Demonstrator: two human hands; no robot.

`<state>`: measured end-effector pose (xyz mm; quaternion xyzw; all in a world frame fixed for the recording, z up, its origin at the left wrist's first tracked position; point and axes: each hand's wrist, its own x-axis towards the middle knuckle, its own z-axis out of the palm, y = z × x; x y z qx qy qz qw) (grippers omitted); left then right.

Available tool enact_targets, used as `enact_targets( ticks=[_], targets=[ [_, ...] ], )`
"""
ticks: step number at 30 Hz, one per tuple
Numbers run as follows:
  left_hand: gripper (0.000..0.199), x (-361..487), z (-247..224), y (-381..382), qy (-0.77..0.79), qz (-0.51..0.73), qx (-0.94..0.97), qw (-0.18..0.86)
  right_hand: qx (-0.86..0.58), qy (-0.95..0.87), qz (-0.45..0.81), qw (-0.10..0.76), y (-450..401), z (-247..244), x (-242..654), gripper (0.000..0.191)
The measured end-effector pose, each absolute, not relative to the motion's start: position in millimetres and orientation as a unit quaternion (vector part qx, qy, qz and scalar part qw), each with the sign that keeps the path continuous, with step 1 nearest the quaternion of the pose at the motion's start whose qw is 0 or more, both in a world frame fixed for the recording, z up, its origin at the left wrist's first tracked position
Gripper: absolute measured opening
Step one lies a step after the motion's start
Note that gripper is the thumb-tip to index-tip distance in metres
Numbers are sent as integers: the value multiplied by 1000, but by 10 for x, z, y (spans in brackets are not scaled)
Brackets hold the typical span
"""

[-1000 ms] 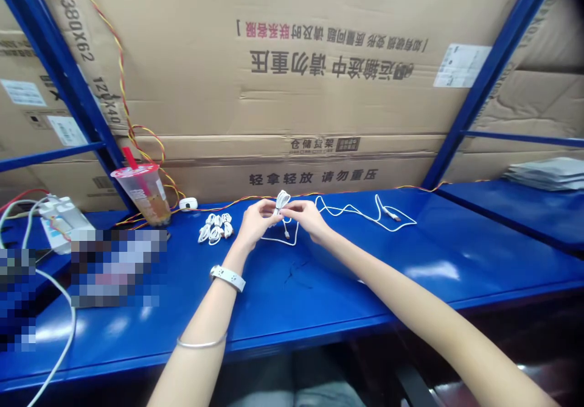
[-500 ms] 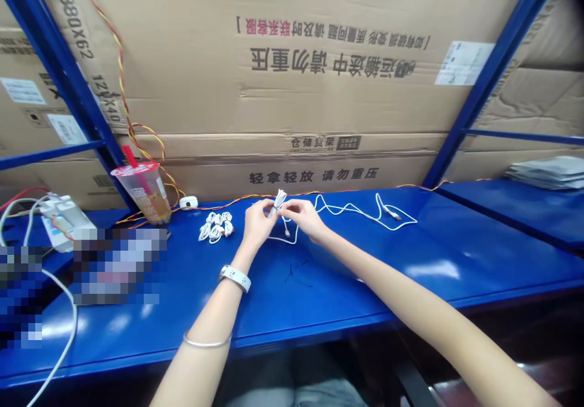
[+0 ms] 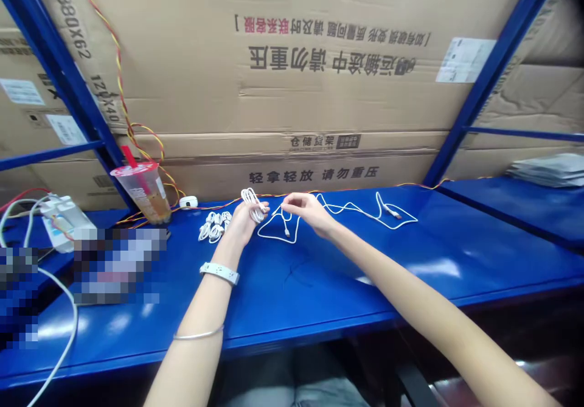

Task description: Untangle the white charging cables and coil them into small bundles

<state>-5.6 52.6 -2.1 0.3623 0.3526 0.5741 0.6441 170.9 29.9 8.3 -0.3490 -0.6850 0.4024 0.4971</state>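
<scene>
White coil shifted leftward — left hand grips it, right hand pinched, contents unclear.

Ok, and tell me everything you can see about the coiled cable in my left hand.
The coiled cable is white, thin and smooth, plastic-looking, gathered into several narrow, elongated loops. It is held at a tilt, its top leaning left, and appears raised over the blue shelf. Your left hand grips its lower part, and its fingers partly cover it. I can't make out its plug ends.
</scene>
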Motion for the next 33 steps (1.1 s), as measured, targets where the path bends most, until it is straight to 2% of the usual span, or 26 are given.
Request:
enact_targets(
  ticks=[2, 4, 8, 12, 21, 28, 33],
  targets=[
    [5, -43, 30, 477, 305, 554, 337, 697, -322, -682, 451, 478, 328, 90, 1774, 25],
    [9, -33, 48, 437, 269, 537, 338, 725, -291, -669, 505, 461, 343, 88, 1817, 24],
    [19, -5, 22, 409, 264, 516, 381, 720, -245, -626, 594, 441, 353, 61, 1835, 23],
    [24, -11, 9, 415, 261, 506, 402, 717, -229, -600, 619, 452, 376, 53, 1852, 22],
    [19, -150, 52, 334, 238, 447, 535, 676, -268, -667, 559, 414, 394, 264, 2162, 20],
    [28, -131, 104, 324, 364, 412, 658, 515, -346, -725, 441, 400, 368, 376, 2261, 22],
    [32, -70, 116, 300, 432, 418, 673, 431, -356, -730, 408, 417, 364, 397, 2266, 21]
  ],
)
